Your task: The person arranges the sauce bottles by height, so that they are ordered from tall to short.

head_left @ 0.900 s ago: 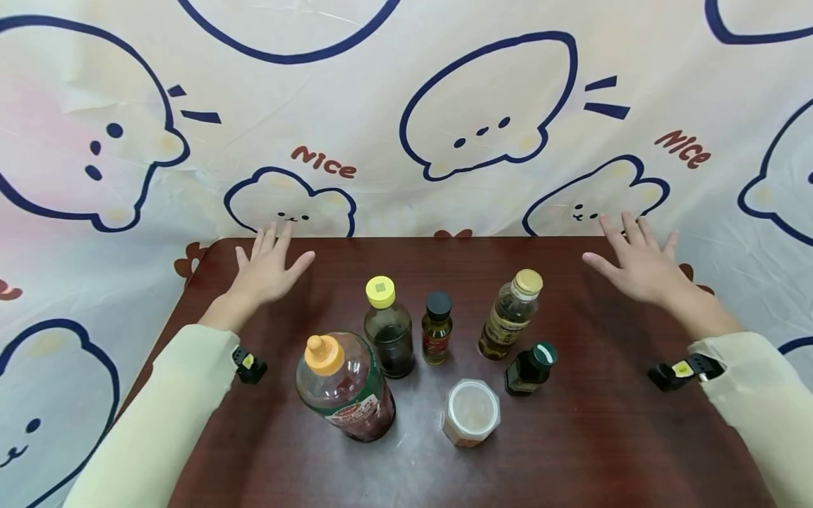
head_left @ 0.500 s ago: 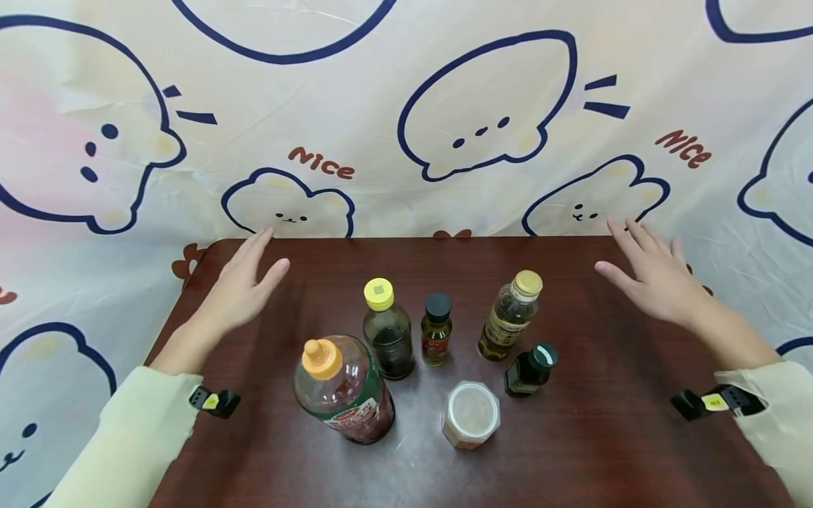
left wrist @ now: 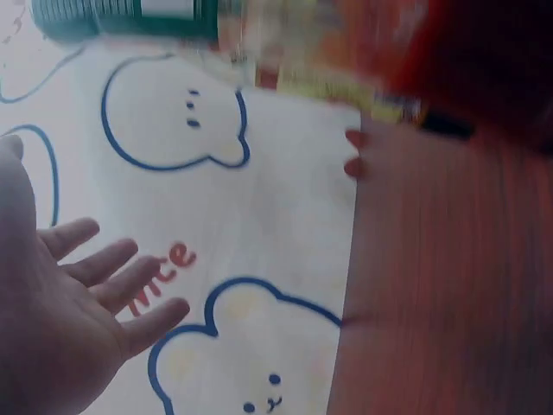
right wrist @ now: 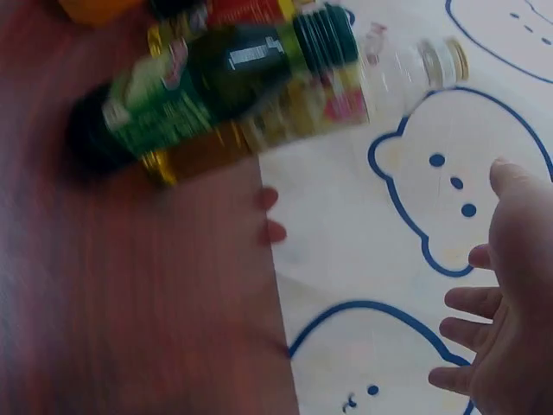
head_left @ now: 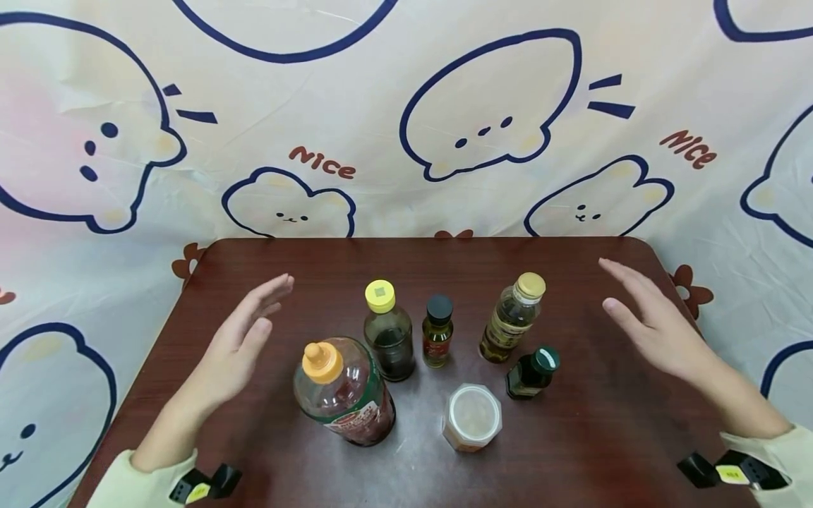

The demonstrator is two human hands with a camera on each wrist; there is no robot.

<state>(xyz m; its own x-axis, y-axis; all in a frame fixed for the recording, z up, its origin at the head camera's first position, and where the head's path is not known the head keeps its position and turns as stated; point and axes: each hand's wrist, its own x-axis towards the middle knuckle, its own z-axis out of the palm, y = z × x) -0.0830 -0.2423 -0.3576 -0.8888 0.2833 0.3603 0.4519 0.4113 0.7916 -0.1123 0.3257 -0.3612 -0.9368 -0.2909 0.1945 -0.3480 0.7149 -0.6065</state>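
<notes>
A: Hands first, in the head view?

B: The left hand [head_left: 231, 349] is over the bench [head_left: 622, 437] toward its left edge, the right hand [head_left: 663, 335] toward its right edge, fingers loose and uncurled. Half a second ago their fingertips reached the far edge; now both have drawn back toward the wearer.

A: And the bottles?

B: Standing as before, between the hands. Nearest the left is the orange-capped bottle [head_left: 356, 406]; the pale-capped bottle [head_left: 506, 326] and green-capped bottle [head_left: 528, 375] are nearest the right. The white-lidded jar [head_left: 473, 416] is between them, closer to the near side.

A: Left wrist?

B: Palm showing, fingers spread. A green shape [left wrist: 121, 22] across the top is too blurred to name.

A: Right wrist?

B: Fingers parted, well apart from the green-capped bottle, which overlaps the pale-capped one.
</notes>
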